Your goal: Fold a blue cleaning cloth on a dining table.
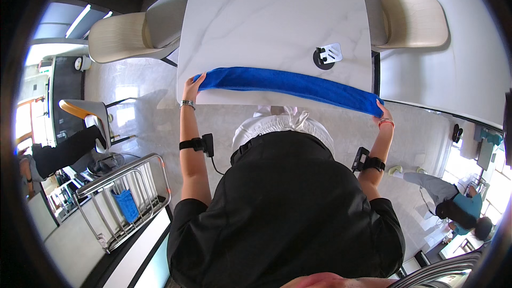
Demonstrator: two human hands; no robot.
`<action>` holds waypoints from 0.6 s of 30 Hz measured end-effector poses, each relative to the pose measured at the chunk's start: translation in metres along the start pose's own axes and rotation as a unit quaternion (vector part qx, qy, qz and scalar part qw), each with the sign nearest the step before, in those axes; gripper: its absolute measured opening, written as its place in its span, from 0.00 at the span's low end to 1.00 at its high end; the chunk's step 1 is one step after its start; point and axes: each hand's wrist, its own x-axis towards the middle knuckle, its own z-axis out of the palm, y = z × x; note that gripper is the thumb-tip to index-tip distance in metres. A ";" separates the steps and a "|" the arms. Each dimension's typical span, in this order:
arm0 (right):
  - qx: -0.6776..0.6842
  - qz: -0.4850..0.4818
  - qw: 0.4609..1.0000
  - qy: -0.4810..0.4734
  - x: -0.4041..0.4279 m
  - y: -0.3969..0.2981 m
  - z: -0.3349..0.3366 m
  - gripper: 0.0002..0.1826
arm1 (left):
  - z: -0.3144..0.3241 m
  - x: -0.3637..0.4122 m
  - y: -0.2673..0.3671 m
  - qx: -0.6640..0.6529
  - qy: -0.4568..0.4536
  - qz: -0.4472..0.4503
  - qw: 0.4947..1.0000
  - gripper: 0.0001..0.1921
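A long blue cloth, folded into a narrow band, stretches across the near edge of a white marbled table. My left hand grips its left end near the table's left corner, thumb on top. At the other end my right hand pinches the cloth, just past the table's right corner. Between the hands the band looks fairly taut and slopes down toward the right in the view. Whether its middle touches the tabletop, I cannot tell.
A small metal stand with a round black base is on the table, beyond the cloth. Chairs flank the table. A metal rack holding a blue cloth is at lower left. Other people are off to both sides.
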 end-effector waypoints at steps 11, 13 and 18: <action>0.000 -0.336 0.942 -0.010 -0.092 -0.061 0.007 0.21 | 0.006 -0.030 0.029 -0.078 -0.007 0.220 0.972 0.12; 0.003 -0.376 0.926 0.019 -0.094 -0.069 0.003 0.20 | 0.017 -0.029 0.019 -0.068 -0.066 0.189 0.977 0.14; -0.060 -0.389 0.919 -0.003 -0.117 -0.060 0.043 0.14 | 0.044 -0.024 -0.022 0.055 -0.076 0.143 0.985 0.26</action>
